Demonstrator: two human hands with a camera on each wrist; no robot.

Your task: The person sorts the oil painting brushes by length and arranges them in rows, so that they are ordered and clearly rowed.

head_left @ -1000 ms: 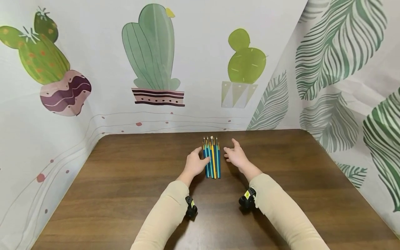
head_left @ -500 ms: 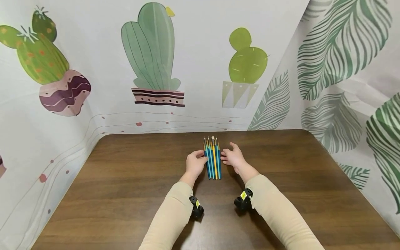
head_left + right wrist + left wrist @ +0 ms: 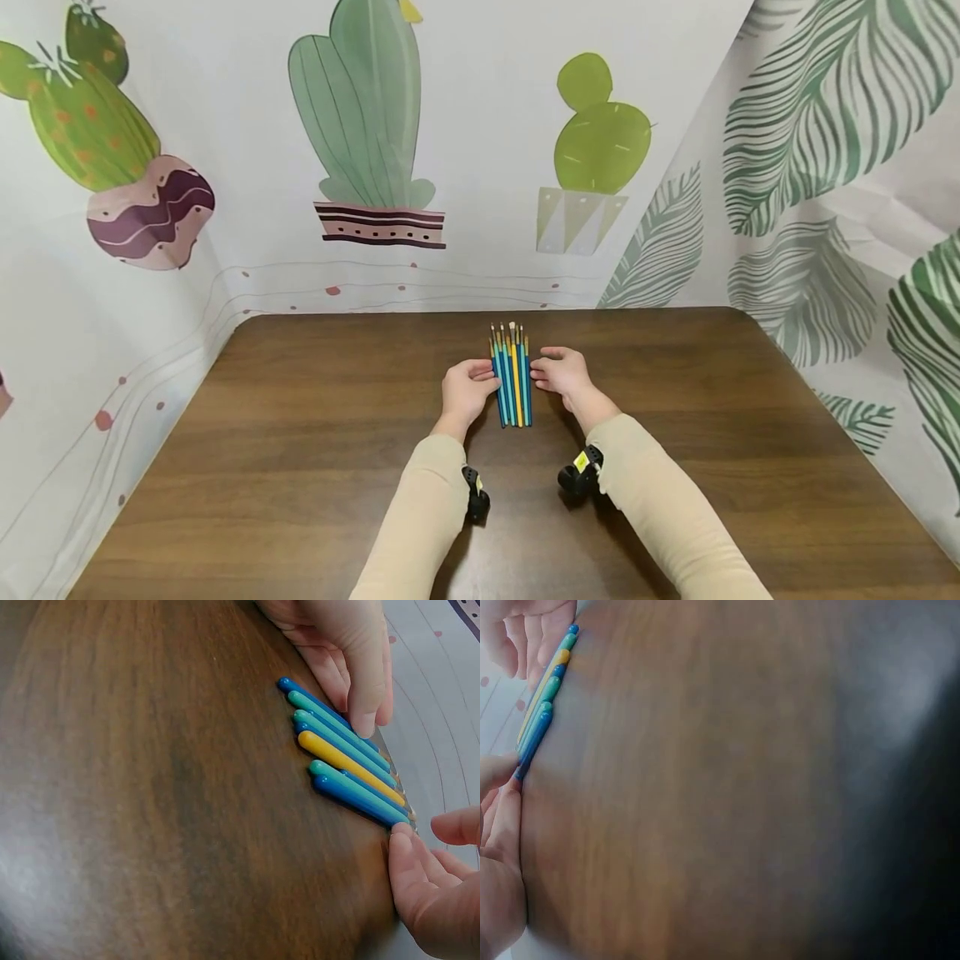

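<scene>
Several paintbrushes (image 3: 505, 390) with blue and teal handles, plus one yellow-handled paintbrush (image 3: 518, 392), lie side by side on the table, bristles pointing away. My left hand (image 3: 467, 392) is at the left edge of the row, its thumb tip against the outermost blue handle. On the opposite side, the fingertips of my right hand (image 3: 564, 373) touch the row's right edge. The right wrist view shows the rounded handle ends fanned slightly, the yellow handle (image 3: 337, 757) among them. Both hands flank the row, with fingers fairly straight.
The brown wooden table (image 3: 300, 467) spreads around the brushes. Its far edge meets a wall hanging (image 3: 480, 167) printed with cacti and leaves. A black wrist camera (image 3: 477, 496) is on the left forearm and another camera (image 3: 579, 475) on the right.
The right hand has moved left, up against the row's right edge. The left hand has come against the left edge, and its thumb no longer lies over the handles. The row looks slightly narrower.
</scene>
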